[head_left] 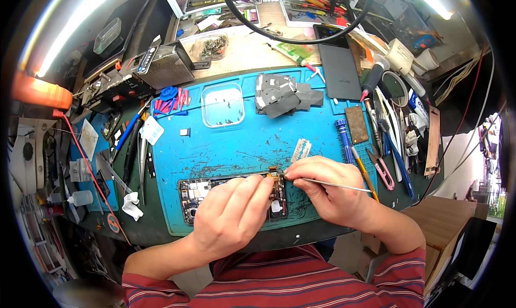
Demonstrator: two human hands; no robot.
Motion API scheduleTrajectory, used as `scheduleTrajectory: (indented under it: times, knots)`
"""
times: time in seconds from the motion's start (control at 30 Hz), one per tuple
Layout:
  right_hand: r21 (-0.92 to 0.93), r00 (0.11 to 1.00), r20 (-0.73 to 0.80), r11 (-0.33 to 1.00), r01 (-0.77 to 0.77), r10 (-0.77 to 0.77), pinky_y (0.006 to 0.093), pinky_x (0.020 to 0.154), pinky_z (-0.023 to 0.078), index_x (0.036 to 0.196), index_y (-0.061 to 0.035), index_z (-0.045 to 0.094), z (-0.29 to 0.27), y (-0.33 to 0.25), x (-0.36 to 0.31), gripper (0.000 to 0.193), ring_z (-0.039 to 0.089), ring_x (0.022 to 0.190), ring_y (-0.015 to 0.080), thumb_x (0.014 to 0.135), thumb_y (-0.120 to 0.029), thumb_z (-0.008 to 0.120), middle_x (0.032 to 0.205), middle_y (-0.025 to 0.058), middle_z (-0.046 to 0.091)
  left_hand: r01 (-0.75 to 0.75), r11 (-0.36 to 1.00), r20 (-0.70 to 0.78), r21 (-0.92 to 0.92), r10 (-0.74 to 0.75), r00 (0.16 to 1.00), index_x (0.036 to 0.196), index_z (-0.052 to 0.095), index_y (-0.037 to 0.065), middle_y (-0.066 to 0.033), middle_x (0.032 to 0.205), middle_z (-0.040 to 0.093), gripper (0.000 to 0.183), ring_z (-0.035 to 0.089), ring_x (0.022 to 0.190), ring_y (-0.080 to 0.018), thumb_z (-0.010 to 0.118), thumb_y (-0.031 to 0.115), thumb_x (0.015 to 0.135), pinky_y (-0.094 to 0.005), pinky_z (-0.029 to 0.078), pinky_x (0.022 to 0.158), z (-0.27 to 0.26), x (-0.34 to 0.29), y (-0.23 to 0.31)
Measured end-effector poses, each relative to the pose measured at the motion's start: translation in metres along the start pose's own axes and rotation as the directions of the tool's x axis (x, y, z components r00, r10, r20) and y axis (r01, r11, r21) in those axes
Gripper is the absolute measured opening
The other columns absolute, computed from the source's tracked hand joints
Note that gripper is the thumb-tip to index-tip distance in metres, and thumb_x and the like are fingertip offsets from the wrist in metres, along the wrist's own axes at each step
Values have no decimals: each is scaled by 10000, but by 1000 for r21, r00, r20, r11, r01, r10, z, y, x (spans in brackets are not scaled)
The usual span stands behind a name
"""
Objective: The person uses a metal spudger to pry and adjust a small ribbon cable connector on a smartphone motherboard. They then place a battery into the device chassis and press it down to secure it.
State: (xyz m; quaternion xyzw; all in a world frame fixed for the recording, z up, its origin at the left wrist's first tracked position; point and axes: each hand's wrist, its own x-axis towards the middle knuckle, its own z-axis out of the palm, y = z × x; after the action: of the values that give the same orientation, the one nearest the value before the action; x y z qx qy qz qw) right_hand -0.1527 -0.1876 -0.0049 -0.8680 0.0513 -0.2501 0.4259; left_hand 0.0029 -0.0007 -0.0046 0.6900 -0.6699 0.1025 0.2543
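Phone [198, 190], opened, is being half-covered by the loosely curled left hand [228, 216], its hold unclear; metal tool [355, 189] pinched in the right hand [336, 195]! Probably light, stiff, fragile: phone edges should be gripped.

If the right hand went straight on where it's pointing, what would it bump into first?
Probably the opened phone, near its upper right corner. The right hand points left, very close to it; I can't tell whether they already touch.
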Motion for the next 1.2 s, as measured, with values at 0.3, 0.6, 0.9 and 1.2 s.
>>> scheduleTrajectory:
  times: [0.3, 0.6, 0.9, 1.2]
  knots:
    - [82, 997, -16, 994, -72, 74, 373, 722, 603, 1098, -1, 721, 0, 1, -2, 118, 751, 836, 317, 992, -45, 747, 989, 151, 752, 61, 981, -37, -183, -69, 997, 1400, 614, -24, -127, 1145, 740, 618, 714, 947, -265, 785, -9, 807, -382, 576, 792, 0, 0, -4]
    - [-69, 991, -135, 998, -6, -3, 395, 844, 610, 1146, -10, 737, -18, -13, 6, 189, 762, 990, 338, 961, -27, 769, 1102, 171, 764, 101, 973, -19, -209, -107, 994, 1440, 609, -2, -106, 1142, 741, 610, 713, 940, -256, 746, -16, 846, -373, 562, 791, -7, 0, -4]
    - [-564, 971, 145, 791, 237, -188, 390, 900, 487, 1303, -127, 749, -13, -20, -14, 530, 637, 897, 176, 779, -50, 739, 960, 13, 609, 86, 973, 49, -215, -77, 996, 1439, 601, -10, -157, 1240, 725, 626, 712, 1064, -330, 757, -41, 834, -440, 581, 898, -17, -5, -4]
    - [-586, 956, 255, 764, 270, -142, 342, 754, 424, 1381, -146, 742, -2, -12, -12, 633, 546, 773, 160, 756, -45, 714, 885, -9, 521, 139, 952, 95, -274, -117, 989, 1444, 591, -25, -183, 1248, 686, 573, 679, 1084, -364, 718, -40, 885, -442, 563, 923, -21, 0, -8]
